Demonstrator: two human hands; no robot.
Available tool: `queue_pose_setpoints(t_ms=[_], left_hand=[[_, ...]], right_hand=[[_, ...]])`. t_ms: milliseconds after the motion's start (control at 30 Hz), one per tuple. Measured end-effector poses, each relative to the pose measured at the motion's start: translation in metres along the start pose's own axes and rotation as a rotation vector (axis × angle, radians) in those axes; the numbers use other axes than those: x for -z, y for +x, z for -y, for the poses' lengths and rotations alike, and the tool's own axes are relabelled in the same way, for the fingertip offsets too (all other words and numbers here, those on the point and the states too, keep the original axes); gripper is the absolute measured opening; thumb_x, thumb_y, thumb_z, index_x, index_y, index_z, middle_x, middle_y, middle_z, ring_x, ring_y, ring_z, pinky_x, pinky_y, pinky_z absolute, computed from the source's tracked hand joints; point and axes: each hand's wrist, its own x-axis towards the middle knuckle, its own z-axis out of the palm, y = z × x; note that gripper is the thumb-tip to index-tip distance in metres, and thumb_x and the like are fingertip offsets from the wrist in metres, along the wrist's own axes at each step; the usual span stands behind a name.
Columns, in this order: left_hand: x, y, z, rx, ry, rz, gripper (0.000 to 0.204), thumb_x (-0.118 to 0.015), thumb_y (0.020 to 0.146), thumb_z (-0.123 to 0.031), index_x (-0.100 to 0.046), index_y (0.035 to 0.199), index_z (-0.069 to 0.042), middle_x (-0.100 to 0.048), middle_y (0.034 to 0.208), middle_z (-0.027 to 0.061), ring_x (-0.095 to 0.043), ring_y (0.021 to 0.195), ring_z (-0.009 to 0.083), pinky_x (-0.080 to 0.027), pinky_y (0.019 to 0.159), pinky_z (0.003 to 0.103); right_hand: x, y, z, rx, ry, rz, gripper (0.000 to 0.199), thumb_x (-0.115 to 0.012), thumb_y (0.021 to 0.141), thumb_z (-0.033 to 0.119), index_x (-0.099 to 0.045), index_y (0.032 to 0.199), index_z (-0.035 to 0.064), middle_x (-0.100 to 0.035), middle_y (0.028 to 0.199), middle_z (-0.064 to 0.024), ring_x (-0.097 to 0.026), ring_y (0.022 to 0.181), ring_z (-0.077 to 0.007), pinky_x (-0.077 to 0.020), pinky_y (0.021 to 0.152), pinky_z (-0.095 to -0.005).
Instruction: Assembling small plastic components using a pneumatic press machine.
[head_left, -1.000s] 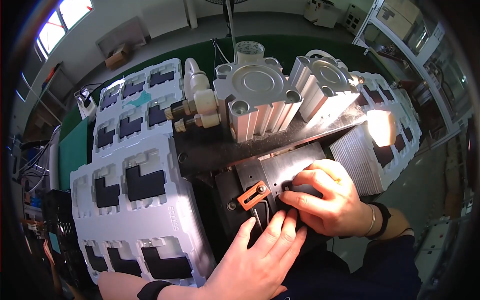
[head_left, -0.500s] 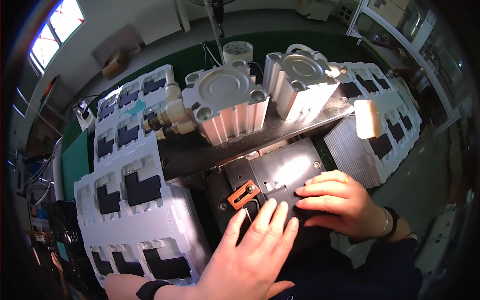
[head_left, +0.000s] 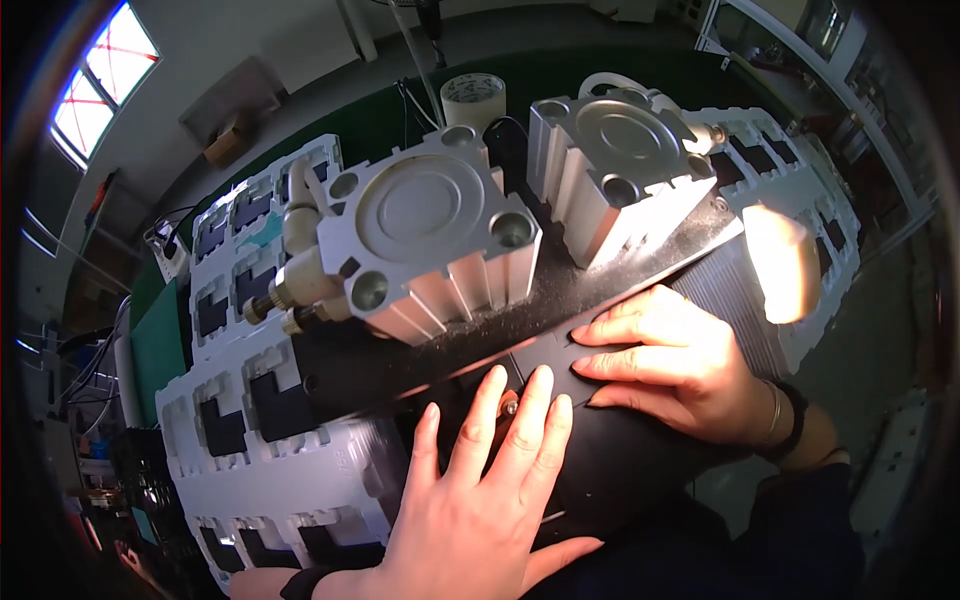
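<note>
Both hands lie flat with fingers spread on a flat black rectangular part (head_left: 610, 455), just below two ribbed silver metal cylinder blocks (head_left: 430, 250). The left hand (head_left: 470, 500) covers its lower left, fingertips beside a small orange tab (head_left: 510, 405); the right hand (head_left: 680, 365) presses its upper right.

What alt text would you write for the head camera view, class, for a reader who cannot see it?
Two bare hands, the left hand and right hand, press flat on a black panel under a press with two silver cylinder blocks. White trays holding black parts lie to the left on a green bench.
</note>
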Motion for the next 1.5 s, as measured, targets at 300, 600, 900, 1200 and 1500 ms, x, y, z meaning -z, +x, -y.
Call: queue_pose_setpoints(t_ms=[300,600,900,1200,1500], left_hand=[[-0.004,0.001,0.004,-0.004,-0.047,-0.001,0.094,-0.068,0.078,-0.066,-0.046,0.143,-0.002,-0.036,0.153,0.0190,-0.030,0.142,0.0401,-0.031,0.108,0.063],[0.000,-0.001,0.004,-0.036,0.002,-0.048,0.093,-0.067,0.079,-0.066,-0.046,0.142,0.000,-0.039,0.150,0.0213,-0.035,0.139,0.0411,-0.035,0.106,0.061],[0.013,-0.007,-0.008,-0.132,-0.212,-0.372,0.060,-0.080,0.081,-0.031,-0.058,0.126,0.001,-0.054,0.123,0.0195,-0.057,0.110,0.0368,-0.049,0.094,0.043],[0.009,-0.006,0.011,0.102,-0.966,-0.352,0.033,-0.074,0.091,-0.020,-0.061,0.111,0.002,-0.072,0.089,0.0106,-0.070,0.080,0.0105,-0.055,0.070,0.025],[0.017,-0.087,0.057,0.215,-1.187,-0.569,0.035,-0.066,0.097,-0.013,-0.060,0.127,0.003,-0.067,0.102,0.0009,-0.062,0.085,0.0055,-0.059,0.072,0.026]], right_hand=[[0.000,0.001,0.000,0.008,-0.050,0.007,0.030,-0.083,0.073,0.015,-0.075,0.100,0.0048,-0.071,0.109,-0.0111,-0.067,0.099,-0.0272,-0.0522,0.087,-0.0387],[-0.002,0.003,0.000,0.000,0.017,-0.020,0.027,-0.082,0.074,0.013,-0.074,0.098,0.0063,-0.069,0.112,-0.0104,-0.064,0.103,-0.0291,-0.0507,0.088,-0.0393],[0.021,-0.006,0.012,-0.072,0.162,0.048,0.022,-0.080,0.074,0.007,-0.071,0.095,0.0066,-0.063,0.103,-0.0084,-0.062,0.096,-0.0239,-0.0512,0.082,-0.0346],[0.030,-0.014,0.045,-0.406,0.913,0.042,0.030,-0.078,0.075,-0.012,-0.064,0.096,0.0027,-0.063,0.102,-0.0034,-0.061,0.097,-0.0110,-0.0512,0.086,-0.0255],[0.048,0.004,0.097,-0.434,0.625,0.098,0.041,-0.084,0.074,0.006,-0.064,0.111,0.0067,-0.064,0.105,-0.0022,-0.063,0.099,-0.0114,-0.0544,0.077,-0.0264]])
